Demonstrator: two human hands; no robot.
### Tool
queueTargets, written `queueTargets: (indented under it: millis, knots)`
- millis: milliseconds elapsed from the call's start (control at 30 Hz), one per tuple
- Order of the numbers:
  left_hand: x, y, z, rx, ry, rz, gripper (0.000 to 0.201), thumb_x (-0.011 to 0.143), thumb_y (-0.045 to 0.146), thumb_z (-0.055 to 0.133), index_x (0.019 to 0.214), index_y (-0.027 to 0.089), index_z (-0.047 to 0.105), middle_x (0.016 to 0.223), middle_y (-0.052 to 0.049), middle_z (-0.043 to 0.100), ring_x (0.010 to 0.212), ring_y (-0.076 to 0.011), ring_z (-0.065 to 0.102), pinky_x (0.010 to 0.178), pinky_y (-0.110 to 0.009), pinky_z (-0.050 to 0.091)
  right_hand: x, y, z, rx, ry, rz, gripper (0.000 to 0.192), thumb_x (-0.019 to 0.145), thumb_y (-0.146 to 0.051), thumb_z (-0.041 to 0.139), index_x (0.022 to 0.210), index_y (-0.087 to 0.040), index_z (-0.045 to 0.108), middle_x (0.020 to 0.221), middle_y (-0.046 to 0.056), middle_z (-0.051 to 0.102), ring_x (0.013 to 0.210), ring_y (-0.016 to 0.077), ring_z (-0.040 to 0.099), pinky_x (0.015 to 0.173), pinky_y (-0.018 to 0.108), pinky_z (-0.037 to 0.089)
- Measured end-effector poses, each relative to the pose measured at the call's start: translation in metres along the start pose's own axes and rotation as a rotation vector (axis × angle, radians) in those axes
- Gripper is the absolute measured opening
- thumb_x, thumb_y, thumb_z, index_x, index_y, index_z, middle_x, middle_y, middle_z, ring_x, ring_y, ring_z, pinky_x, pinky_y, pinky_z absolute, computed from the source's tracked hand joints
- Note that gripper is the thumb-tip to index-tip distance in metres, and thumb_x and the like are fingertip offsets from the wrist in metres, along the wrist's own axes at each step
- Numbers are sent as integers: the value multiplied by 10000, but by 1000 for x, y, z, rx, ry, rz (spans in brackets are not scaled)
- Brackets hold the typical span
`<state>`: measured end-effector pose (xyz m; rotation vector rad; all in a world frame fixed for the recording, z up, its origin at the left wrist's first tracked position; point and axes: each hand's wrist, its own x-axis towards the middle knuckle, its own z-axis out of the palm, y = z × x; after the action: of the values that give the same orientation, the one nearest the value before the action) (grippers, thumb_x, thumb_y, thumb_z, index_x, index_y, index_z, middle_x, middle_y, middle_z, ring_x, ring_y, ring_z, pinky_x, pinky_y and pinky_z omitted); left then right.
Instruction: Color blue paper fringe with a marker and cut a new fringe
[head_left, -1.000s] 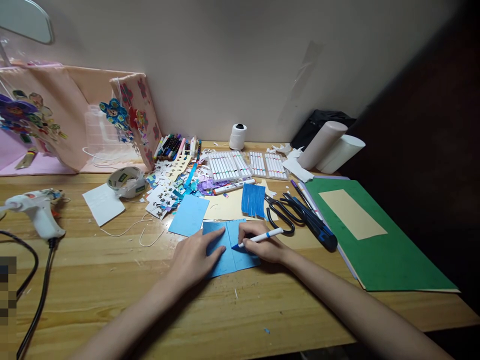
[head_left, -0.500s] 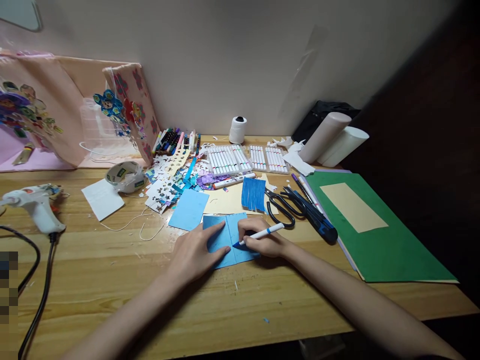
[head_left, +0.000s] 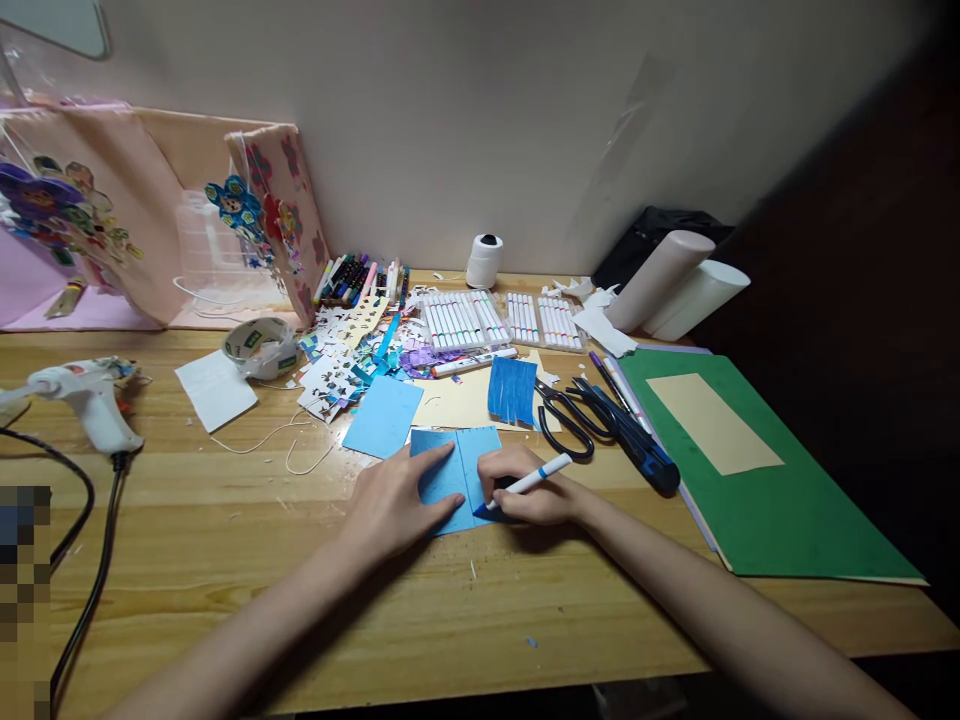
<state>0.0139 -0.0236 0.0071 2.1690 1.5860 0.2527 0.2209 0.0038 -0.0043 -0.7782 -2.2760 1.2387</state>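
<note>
Light blue folded paper (head_left: 480, 452) lies on the table with a crease down its middle. My left hand (head_left: 397, 500) rests on its left half, thumb and forefinger spread flat. In my right hand (head_left: 536, 490) is a white marker (head_left: 544, 471) with a blue band, its tip on the right half near the lower edge beside the crease. A dark blue coloured patch shows under the tip, partly hidden by my fingers. Just beyond lie another light blue sheet (head_left: 384, 415) and a dark blue coloured piece (head_left: 512, 390) with a fringed edge.
Black-handled scissors (head_left: 566, 425) and a box cutter (head_left: 645, 450) lie right of the paper, beside a green sheet (head_left: 750, 520). A glue gun (head_left: 94, 400) and a tape roll (head_left: 259, 345) are left. Behind are paper scraps (head_left: 330, 375), marker cases (head_left: 457, 320) and a thread spool (head_left: 485, 262).
The marker tip has moved slightly down toward the paper's lower edge. My left hand keeps its place on the paper. The whole view has shifted a little.
</note>
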Motion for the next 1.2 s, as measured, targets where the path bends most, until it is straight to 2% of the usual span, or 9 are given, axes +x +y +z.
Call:
queueTargets:
  millis: [200,367,633,867,1200]
  knots:
    - [0,-2,1,-8,10,4,550,773,529,559,1285,333,509,952,-69,644,881,-292,620,753,-430,492,-2,12,3,23,-60,-59,103,662,-174,454,566,-179,490,547,-12,506,520,127,436,514,227,332]
    - [0,-1,1,-3,5,7,541,773,520,562,1279,334,517,929,-72,642,859,-297,622,739,-441,492,-2,13,1,32,-102,-84,159,726,-221,464,577,-172,493,559,-6,504,529,123,450,528,227,337]
    - [1,-1,0,-2,-4,11,541,771,502,568,1279,320,519,920,-72,642,852,-288,621,744,-434,490,-1,11,0,109,-126,-96,220,785,-210,429,629,-158,575,634,41,616,605,147,542,593,244,409]
    - [1,-2,1,-9,3,22,542,774,524,556,1279,329,517,909,-72,639,853,-292,620,735,-440,491,0,8,1,154,-67,-23,266,801,-220,388,628,-158,580,635,30,616,578,133,533,575,235,406]
    - [1,-2,1,6,15,23,537,779,553,539,1269,332,525,889,-63,635,827,-279,620,715,-423,492,0,9,2,108,148,101,239,818,-208,378,675,-164,565,621,0,556,561,122,466,535,222,338]
